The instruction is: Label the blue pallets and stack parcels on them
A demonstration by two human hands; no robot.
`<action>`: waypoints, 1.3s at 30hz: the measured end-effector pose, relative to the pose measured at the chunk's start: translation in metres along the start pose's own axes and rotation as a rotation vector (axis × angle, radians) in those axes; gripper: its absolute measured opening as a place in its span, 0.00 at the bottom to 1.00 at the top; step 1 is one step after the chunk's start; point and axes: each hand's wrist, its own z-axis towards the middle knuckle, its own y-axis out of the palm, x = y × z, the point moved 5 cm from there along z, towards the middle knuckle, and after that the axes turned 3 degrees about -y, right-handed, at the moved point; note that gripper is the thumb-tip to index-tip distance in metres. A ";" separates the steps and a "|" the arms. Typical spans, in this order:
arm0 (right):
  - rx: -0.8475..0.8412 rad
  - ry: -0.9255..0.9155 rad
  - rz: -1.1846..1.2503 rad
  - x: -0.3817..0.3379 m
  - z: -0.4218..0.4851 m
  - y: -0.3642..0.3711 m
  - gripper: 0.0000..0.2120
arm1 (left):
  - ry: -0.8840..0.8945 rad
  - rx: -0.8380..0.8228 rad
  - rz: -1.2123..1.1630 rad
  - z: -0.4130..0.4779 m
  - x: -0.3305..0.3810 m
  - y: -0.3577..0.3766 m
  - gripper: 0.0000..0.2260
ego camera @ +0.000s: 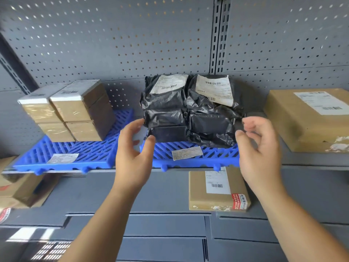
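Two blue pallets lie side by side on a grey shelf. The left pallet (90, 154) carries a paper label (63, 158) and a stack of small brown boxes (69, 112). On the right pallet (211, 156), which has its own label (187, 152), sits a pile of black plastic parcels (188, 112) with white shipping labels. My left hand (135, 148) hovers open just left of the black pile, fingers apart. To the pile's right, my right hand (257, 146) is also open and holds nothing. Neither hand touches the parcels.
A large brown box (309, 120) rests on the shelf at the right. Below the shelf edge sits a brown parcel (217, 190) with a red sticker, and more cardboard boxes (24, 188) at the lower left. A grey pegboard wall (132, 40) closes the back.
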 end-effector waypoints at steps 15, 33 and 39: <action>-0.627 -0.300 -0.666 0.004 -0.061 0.059 0.23 | 0.377 -0.463 0.637 -0.050 -0.015 0.036 0.19; -0.533 -0.265 -0.770 -0.012 -0.077 0.065 0.23 | 0.427 -0.529 0.651 -0.047 -0.020 0.031 0.21; -0.452 -0.259 -0.723 -0.015 -0.084 0.056 0.24 | 0.414 -0.502 0.607 -0.050 -0.012 0.020 0.22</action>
